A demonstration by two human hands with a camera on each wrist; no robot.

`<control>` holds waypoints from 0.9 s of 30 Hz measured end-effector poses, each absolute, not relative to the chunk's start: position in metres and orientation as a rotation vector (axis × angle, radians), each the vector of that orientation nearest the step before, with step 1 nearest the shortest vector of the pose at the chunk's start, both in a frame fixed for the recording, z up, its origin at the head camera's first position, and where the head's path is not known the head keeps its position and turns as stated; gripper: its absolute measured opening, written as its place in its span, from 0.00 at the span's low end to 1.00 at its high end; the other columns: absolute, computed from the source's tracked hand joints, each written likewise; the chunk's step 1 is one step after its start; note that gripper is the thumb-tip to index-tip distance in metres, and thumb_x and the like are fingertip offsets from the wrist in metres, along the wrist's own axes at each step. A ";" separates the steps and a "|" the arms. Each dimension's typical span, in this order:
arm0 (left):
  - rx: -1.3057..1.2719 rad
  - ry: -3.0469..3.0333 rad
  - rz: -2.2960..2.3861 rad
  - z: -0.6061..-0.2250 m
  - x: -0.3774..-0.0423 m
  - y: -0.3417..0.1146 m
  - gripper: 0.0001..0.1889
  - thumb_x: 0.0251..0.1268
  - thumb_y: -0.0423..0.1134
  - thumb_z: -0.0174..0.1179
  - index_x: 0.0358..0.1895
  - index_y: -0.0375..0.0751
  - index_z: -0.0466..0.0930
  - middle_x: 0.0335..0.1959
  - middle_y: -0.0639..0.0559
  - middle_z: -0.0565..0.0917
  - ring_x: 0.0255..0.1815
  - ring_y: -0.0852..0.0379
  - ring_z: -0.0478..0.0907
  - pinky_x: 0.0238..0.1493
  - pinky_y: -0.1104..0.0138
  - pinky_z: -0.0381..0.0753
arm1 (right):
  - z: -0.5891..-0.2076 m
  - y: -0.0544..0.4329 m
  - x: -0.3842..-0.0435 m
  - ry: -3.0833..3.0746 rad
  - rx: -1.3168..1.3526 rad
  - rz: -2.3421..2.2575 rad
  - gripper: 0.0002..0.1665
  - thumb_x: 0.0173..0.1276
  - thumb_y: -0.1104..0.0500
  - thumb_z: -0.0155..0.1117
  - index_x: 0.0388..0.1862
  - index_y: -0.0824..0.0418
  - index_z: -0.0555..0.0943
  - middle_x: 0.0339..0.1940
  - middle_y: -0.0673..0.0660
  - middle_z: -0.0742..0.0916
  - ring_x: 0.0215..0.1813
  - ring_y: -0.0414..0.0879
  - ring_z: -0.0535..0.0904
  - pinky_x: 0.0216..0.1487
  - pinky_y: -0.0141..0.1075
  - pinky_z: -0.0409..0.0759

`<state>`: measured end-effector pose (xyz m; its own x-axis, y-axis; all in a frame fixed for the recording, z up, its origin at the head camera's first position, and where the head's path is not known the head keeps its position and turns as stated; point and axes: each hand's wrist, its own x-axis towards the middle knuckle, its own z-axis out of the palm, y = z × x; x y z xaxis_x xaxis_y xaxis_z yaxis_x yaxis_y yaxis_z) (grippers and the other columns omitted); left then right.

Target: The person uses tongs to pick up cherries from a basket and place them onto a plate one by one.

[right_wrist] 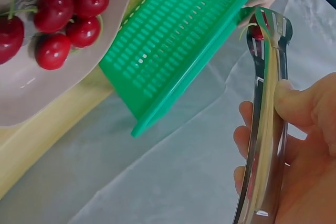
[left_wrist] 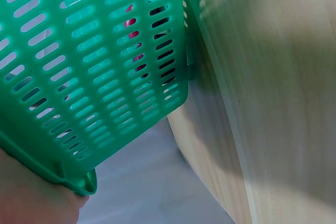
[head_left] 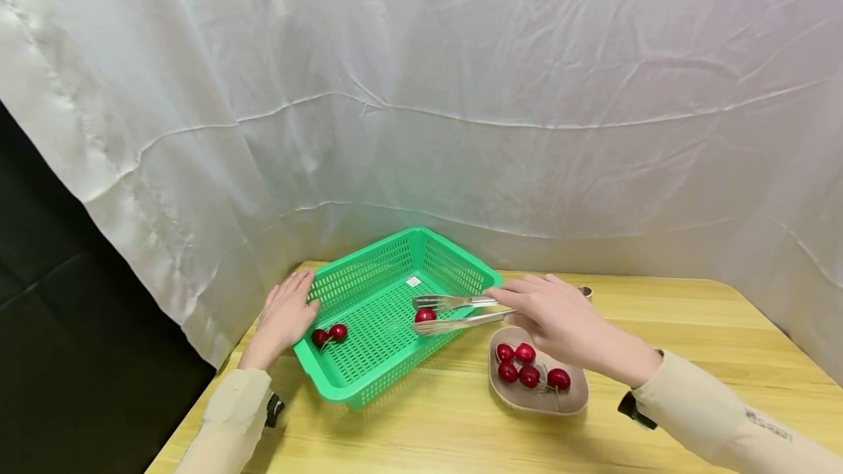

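Observation:
My right hand grips metal tongs, thumb on one arm and fingers round the other. A red cherry sits between the tongs' tips, above the near right part of a green perforated basket. At the basket's left end my left hand holds the rim; its fingers are partly hidden in the left wrist view. Two dark red cherries lie inside, near that end. Below my right hand stands a pale pinkish bowl with several cherries, some with green stems.
The things stand on a light wood table. A whitish cloth hangs behind and along the left side, near the basket's far edge. Something black lies beyond the table's left edge.

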<state>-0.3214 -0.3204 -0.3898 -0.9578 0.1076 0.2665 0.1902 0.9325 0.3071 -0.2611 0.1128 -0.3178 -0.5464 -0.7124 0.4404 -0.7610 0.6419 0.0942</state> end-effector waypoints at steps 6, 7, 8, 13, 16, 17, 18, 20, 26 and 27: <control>-0.227 -2.843 -0.497 -0.390 -0.322 -0.320 0.32 0.73 0.40 0.45 0.75 0.28 0.53 0.76 0.31 0.54 0.76 0.33 0.46 0.72 0.40 0.39 | -0.320 0.129 -0.254 -2.434 1.108 0.146 0.30 0.58 0.69 0.70 0.61 0.55 0.81 0.51 0.50 0.86 0.51 0.49 0.81 0.46 0.51 0.78; -0.228 -2.844 -0.500 -0.390 -0.322 -0.320 0.32 0.73 0.40 0.45 0.75 0.28 0.53 0.76 0.31 0.54 0.76 0.33 0.46 0.72 0.40 0.39 | -0.320 0.132 -0.253 -2.439 1.100 0.142 0.31 0.57 0.70 0.70 0.61 0.56 0.81 0.51 0.50 0.86 0.51 0.49 0.81 0.47 0.51 0.78; -0.228 -2.845 -0.498 -0.390 -0.322 -0.320 0.32 0.73 0.40 0.45 0.75 0.28 0.52 0.76 0.31 0.54 0.76 0.33 0.46 0.72 0.40 0.39 | -0.320 0.135 -0.252 -2.446 1.092 0.139 0.31 0.56 0.71 0.70 0.61 0.56 0.81 0.50 0.50 0.86 0.51 0.49 0.81 0.46 0.51 0.78; -0.228 -2.850 -0.487 -0.389 -0.322 -0.320 0.32 0.74 0.40 0.45 0.75 0.28 0.52 0.76 0.31 0.54 0.76 0.33 0.46 0.72 0.39 0.39 | -0.323 0.149 -0.248 -2.453 1.074 0.117 0.32 0.54 0.72 0.70 0.60 0.57 0.82 0.49 0.50 0.86 0.51 0.49 0.82 0.47 0.50 0.78; -0.234 -2.849 -0.486 -0.388 -0.321 -0.320 0.32 0.74 0.40 0.45 0.75 0.27 0.53 0.76 0.31 0.54 0.76 0.33 0.46 0.72 0.39 0.39 | -0.325 0.158 -0.246 -2.440 1.067 0.128 0.31 0.54 0.70 0.71 0.59 0.56 0.82 0.49 0.49 0.86 0.51 0.48 0.82 0.47 0.49 0.78; -0.236 -2.847 -0.488 -0.388 -0.321 -0.320 0.32 0.74 0.40 0.45 0.75 0.27 0.53 0.76 0.31 0.54 0.76 0.32 0.46 0.72 0.39 0.39 | -0.326 0.160 -0.245 -2.433 1.065 0.130 0.31 0.55 0.69 0.72 0.59 0.56 0.82 0.49 0.48 0.86 0.51 0.48 0.82 0.46 0.49 0.78; -0.238 -2.845 -0.489 -0.389 -0.322 -0.320 0.32 0.74 0.40 0.45 0.75 0.27 0.53 0.76 0.31 0.54 0.76 0.32 0.47 0.72 0.39 0.39 | -0.327 0.163 -0.244 -2.428 1.064 0.133 0.30 0.55 0.69 0.72 0.59 0.56 0.82 0.48 0.48 0.86 0.50 0.48 0.82 0.46 0.48 0.78; -0.237 -2.843 -0.485 -0.390 -0.322 -0.320 0.32 0.73 0.40 0.46 0.75 0.27 0.53 0.75 0.31 0.54 0.76 0.32 0.47 0.72 0.39 0.39 | -0.328 0.168 -0.243 -2.424 1.056 0.140 0.29 0.56 0.67 0.73 0.59 0.55 0.82 0.48 0.47 0.86 0.50 0.47 0.82 0.45 0.48 0.78; -0.241 -2.834 -0.473 -0.391 -0.322 -0.320 0.32 0.73 0.40 0.46 0.75 0.27 0.54 0.75 0.30 0.55 0.75 0.32 0.48 0.72 0.38 0.41 | -0.340 0.186 -0.240 -2.456 1.017 0.133 0.28 0.56 0.64 0.74 0.58 0.54 0.83 0.48 0.46 0.86 0.49 0.48 0.83 0.46 0.50 0.79; -0.241 -2.833 -0.477 -0.391 -0.322 -0.320 0.32 0.73 0.40 0.46 0.75 0.27 0.54 0.75 0.31 0.55 0.75 0.32 0.48 0.72 0.38 0.40 | -0.342 0.189 -0.239 -2.463 1.007 0.125 0.28 0.56 0.64 0.74 0.58 0.54 0.83 0.47 0.46 0.86 0.49 0.47 0.83 0.46 0.49 0.79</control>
